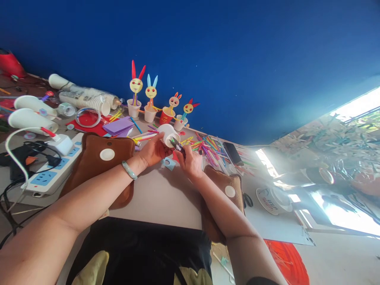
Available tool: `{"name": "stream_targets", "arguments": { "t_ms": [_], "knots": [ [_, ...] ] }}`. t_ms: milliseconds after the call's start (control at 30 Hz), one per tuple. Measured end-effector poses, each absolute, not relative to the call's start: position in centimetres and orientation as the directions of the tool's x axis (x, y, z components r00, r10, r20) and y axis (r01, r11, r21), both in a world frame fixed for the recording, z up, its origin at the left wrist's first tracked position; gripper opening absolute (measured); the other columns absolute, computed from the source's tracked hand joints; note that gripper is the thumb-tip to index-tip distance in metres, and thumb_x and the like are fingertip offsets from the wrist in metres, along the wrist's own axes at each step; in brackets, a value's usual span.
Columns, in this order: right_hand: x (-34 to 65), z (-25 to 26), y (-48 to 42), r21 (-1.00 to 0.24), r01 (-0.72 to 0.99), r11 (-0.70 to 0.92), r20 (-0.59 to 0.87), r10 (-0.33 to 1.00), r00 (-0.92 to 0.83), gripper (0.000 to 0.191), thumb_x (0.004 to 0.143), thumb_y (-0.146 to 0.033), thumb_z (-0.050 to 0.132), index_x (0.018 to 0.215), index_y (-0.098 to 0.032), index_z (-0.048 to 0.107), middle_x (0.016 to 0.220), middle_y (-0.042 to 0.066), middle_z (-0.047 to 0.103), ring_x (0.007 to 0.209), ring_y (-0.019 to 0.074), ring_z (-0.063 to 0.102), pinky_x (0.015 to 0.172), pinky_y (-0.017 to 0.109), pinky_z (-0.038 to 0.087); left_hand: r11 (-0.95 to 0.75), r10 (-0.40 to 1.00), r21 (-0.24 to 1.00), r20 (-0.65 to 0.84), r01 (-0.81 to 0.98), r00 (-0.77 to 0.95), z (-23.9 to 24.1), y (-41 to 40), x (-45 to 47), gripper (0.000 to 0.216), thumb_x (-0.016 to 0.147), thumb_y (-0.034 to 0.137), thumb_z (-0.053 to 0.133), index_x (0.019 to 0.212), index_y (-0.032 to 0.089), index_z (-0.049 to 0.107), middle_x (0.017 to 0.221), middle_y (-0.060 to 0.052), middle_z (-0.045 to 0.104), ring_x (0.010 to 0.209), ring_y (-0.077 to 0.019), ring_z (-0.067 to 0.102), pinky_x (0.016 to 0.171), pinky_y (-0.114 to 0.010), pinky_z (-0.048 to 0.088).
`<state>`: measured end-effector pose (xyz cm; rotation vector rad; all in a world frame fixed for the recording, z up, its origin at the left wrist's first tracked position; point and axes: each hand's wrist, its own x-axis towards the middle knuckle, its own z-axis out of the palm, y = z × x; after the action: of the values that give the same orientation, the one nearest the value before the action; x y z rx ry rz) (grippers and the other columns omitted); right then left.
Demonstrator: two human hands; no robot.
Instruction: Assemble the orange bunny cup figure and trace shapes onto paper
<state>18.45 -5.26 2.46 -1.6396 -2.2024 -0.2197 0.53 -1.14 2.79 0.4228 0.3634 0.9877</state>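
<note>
- Black garment (139, 245), bottom centre: nearest the camera, lying between the two bare forearms.
- Left hand (152, 150), centre of frame: fingers curled round a white paper cup (166, 133), which is tipped on its side just above the table (160, 198). A pale green bangle (129, 170) circles the wrist.
- Right hand (191, 162), just right of centre: closed on small snips (177, 145), whose blades meet the cup's rim. Whether the blades are parted cannot be told.
- Brown pads (101, 158): one under each forearm, each bearing a white disc.
- Rabbit figures (151, 103), upper centre: four, standing on sticks in small cups along the blue wall (237, 59).
- Coloured sticks (208, 146): scattered just right of the hands, with a dark phone (233, 153) beside them.
- Power strip (50, 174), left edge: white, with cables plugged in.
</note>
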Motion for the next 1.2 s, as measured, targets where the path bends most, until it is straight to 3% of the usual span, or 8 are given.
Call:
{"name": "stream_targets", "arguments": {
  "t_ms": [467, 1000, 1133, 1200],
  "knots": [
    [18.9, 1.7, -4.9, -0.152, 0.877, 0.457, 0.59, 0.753, -0.29, 0.048, 0.104, -0.057, 0.033, 0.094, -0.019, 0.06, 0.066, 0.005, 0.067, 0.057, 0.017, 0.059, 0.057, 0.027, 0.034, 0.494, 0.845, 0.51, -0.088, -0.704, 0.528, 2.5, -1.0, 0.4, 0.034, 0.094, 0.041, 0.059, 0.096, 0.009, 0.069, 0.079, -0.01, 0.073, 0.066, -0.0167, 0.067, 0.066, -0.028, 0.055],
    [19.5, 1.6, -4.9, -0.265, 0.792, 0.55, 0.647, 0.71, -0.276, 0.033, 0.103, -0.047, 0.044, 0.088, -0.021, 0.06, 0.065, 0.002, 0.061, 0.055, 0.0148, 0.052, 0.057, 0.028, 0.035, 0.48, 0.85, 0.539, -0.089, -0.692, 0.52, 3.0, -1.2, 0.3, 0.034, 0.093, 0.042, 0.06, 0.092, 0.009, 0.067, 0.076, -0.009, 0.071, 0.065, -0.0171, 0.066, 0.063, -0.028, 0.053],
    [20.4, 1.2, -4.4, -0.137, 0.702, 0.699, 0.697, 0.572, -0.433, 0.032, 0.101, -0.048, 0.045, 0.097, -0.02, 0.06, 0.068, 0.003, 0.061, 0.058, 0.0167, 0.054, 0.059, 0.029, 0.038, 0.454, 0.868, 0.539, -0.089, -0.709, 0.488, 2.8, -1.0, 0.0, 0.033, 0.09, 0.043, 0.062, 0.093, 0.01, 0.066, 0.073, -0.008, 0.07, 0.062, -0.0173, 0.065, 0.059, -0.028, 0.051],
    [20.6, 1.1, -4.1, -0.02, 0.644, 0.764, 0.633, 0.509, -0.584, 0.033, 0.1, -0.05, 0.046, 0.095, -0.02, 0.06, 0.068, 0.003, 0.061, 0.059, 0.0168, 0.053, 0.06, 0.03, 0.038, 0.44, 0.875, 0.547, -0.084, -0.712, 0.476, 2.6, -0.7, -0.1, 0.034, 0.087, 0.043, 0.064, 0.094, 0.01, 0.066, 0.073, -0.008, 0.07, 0.061, -0.0172, 0.064, 0.057, -0.028, 0.05]
  ]
}}
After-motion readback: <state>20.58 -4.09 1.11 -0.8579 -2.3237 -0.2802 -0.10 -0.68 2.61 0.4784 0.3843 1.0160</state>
